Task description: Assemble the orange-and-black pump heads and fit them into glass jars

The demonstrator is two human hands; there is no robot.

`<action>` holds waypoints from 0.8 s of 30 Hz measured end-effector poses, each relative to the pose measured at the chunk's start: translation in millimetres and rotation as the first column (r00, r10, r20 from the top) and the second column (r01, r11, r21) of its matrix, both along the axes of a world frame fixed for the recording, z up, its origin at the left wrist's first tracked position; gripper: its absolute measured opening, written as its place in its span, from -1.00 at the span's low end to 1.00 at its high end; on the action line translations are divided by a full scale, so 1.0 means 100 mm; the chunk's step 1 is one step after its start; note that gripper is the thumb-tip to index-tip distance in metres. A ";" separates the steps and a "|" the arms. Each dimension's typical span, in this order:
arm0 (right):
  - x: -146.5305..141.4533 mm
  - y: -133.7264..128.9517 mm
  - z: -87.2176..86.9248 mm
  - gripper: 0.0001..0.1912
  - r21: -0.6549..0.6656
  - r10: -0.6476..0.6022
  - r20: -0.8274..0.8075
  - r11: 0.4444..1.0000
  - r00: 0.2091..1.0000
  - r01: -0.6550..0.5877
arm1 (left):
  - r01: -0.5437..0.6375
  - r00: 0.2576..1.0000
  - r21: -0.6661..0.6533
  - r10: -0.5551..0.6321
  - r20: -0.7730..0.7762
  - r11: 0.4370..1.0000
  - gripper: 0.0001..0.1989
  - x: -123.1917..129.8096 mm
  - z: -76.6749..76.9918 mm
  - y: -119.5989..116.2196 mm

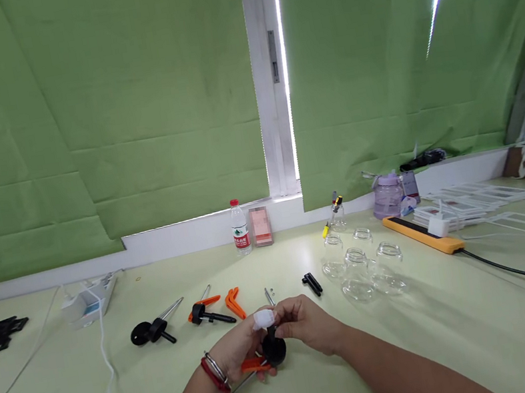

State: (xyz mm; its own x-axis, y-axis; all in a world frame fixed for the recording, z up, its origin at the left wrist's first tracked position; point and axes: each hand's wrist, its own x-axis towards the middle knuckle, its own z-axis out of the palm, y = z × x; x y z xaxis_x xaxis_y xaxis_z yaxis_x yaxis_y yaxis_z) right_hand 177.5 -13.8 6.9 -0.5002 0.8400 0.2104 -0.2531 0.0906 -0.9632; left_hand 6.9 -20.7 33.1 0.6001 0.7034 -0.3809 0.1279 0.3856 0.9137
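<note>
My left hand (241, 349), with a white wrap on its thumb, is closed around a black round cap (274, 351) with an orange lever (255, 364) and a thin metal rod (242, 384) slanting down to the left. The fingers of my right hand (310, 325) pinch the upper black part of the same piece; the exact contact is partly hidden. Just beyond lie a small metal rod (269, 297) and a loose orange lever (234, 303). Similar black pieces with metal rods (156, 329) and another with an orange part (206, 312) lie to the left.
Several clear glass jars (358, 278) stand to the right, with short black tubes (312, 284) nearer my hands. A water bottle (241, 231) stands at the back. An orange power strip (422, 235) trails a black cable on the right; a white cable (107, 359) crosses the left.
</note>
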 end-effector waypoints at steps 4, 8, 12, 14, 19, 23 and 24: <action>-0.01 -0.01 0.01 -0.75 -0.008 0.000 -0.011 1.000 1.000 0.000 | 0.008 1.000 0.003 -0.008 -0.005 1.000 -0.52 0.01 -0.01 0.01; 0.01 -0.02 0.02 -0.76 -0.013 0.010 -0.009 1.000 1.000 -0.010 | 0.009 1.000 0.003 -0.009 -0.006 1.000 -0.50 0.01 -0.01 0.01; 0.01 -0.02 0.01 -0.76 -0.011 0.007 -0.010 1.000 1.000 -0.007 | 0.005 1.000 0.013 -0.005 0.004 1.000 -0.48 0.01 0.01 0.00; 0.01 -0.02 0.01 -0.76 -0.012 0.001 -0.010 1.000 1.000 -0.001 | 0.004 1.000 0.009 -0.004 0.000 1.000 -0.48 0.00 0.01 0.00; 0.01 -0.01 0.01 -0.78 -0.003 -0.011 0.000 1.000 1.000 0.011 | 0.011 1.000 0.000 -0.011 0.012 1.000 -0.47 -0.01 0.00 0.00; 0.01 -0.01 -0.01 -0.78 -0.015 -0.002 -0.027 1.000 1.000 0.001 | 0.010 1.000 -0.003 -0.010 0.003 1.000 -0.49 -0.01 0.01 0.00; 0.00 -0.01 -0.01 -0.77 -0.019 -0.004 -0.031 1.000 0.999 0.003 | 0.010 1.000 -0.002 -0.010 0.001 1.000 -0.49 0.00 0.01 0.00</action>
